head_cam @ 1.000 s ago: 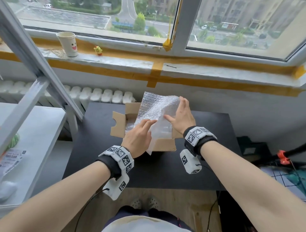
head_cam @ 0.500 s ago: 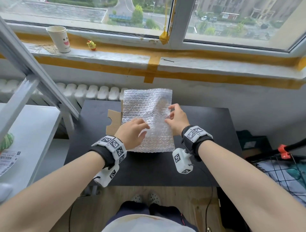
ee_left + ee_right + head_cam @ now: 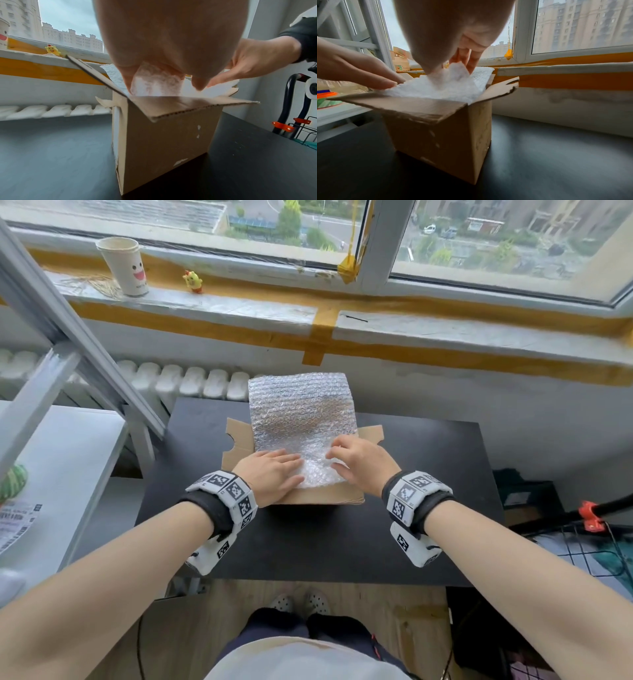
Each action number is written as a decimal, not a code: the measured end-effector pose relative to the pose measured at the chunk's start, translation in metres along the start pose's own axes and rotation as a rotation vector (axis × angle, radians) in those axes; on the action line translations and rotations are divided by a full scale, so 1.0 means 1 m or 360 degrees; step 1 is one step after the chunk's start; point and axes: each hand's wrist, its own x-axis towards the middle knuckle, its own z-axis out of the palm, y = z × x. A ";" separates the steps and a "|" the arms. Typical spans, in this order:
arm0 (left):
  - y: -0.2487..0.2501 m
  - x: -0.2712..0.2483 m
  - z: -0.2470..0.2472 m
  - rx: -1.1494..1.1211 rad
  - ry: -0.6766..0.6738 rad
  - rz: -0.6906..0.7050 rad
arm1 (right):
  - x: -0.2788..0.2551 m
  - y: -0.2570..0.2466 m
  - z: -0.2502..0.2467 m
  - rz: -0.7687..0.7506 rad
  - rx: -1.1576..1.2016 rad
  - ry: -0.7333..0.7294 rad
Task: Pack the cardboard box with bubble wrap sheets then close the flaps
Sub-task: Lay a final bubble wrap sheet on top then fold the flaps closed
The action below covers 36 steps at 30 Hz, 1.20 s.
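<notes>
An open cardboard box (image 3: 318, 497) stands on the black table (image 3: 342, 542), its flaps spread outward. A bubble wrap sheet (image 3: 301, 412) lies over the box's mouth and juts past its far side. My left hand (image 3: 274, 474) presses flat on the sheet's near left part with straight fingers. My right hand (image 3: 358, 462) is at the near right part, fingers curled. In the right wrist view its thumb and fingers pinch a raised fold of the bubble wrap (image 3: 452, 73) above the box (image 3: 445, 135). The left wrist view shows the wrap (image 3: 156, 83) bulging under my palm over the box (image 3: 163, 142).
A paper cup (image 3: 125, 266) and a small yellow toy (image 3: 193, 281) sit on the windowsill behind. A white shelf unit (image 3: 51, 457) stands left of the table, a radiator (image 3: 191, 381) behind it. A black rack with an orange clamp (image 3: 589, 515) is at the right.
The sheet, held bunched above the box a second ago, now lies spread over its mouth. Both hands have slid to its near edge, the left flat on it, the right pinching it.
</notes>
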 end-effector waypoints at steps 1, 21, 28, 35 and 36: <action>-0.002 0.000 0.002 -0.0013 0.0013 0.0012 | -0.002 -0.002 0.002 0.0014 0.0039 0.0039; -0.011 0.003 -0.012 -0.0425 0.0266 -0.0257 | 0.010 -0.001 0.000 0.0546 0.0356 -0.0370; -0.017 -0.008 -0.009 0.0324 0.0416 0.0208 | 0.001 0.007 -0.001 0.0042 -0.0206 0.0022; -0.003 -0.024 0.006 0.0226 0.0295 0.0224 | -0.012 0.011 0.013 0.0021 -0.0113 -0.0211; 0.002 -0.025 0.009 0.0223 0.0297 0.0173 | -0.016 0.009 0.015 -0.0005 -0.0092 -0.0215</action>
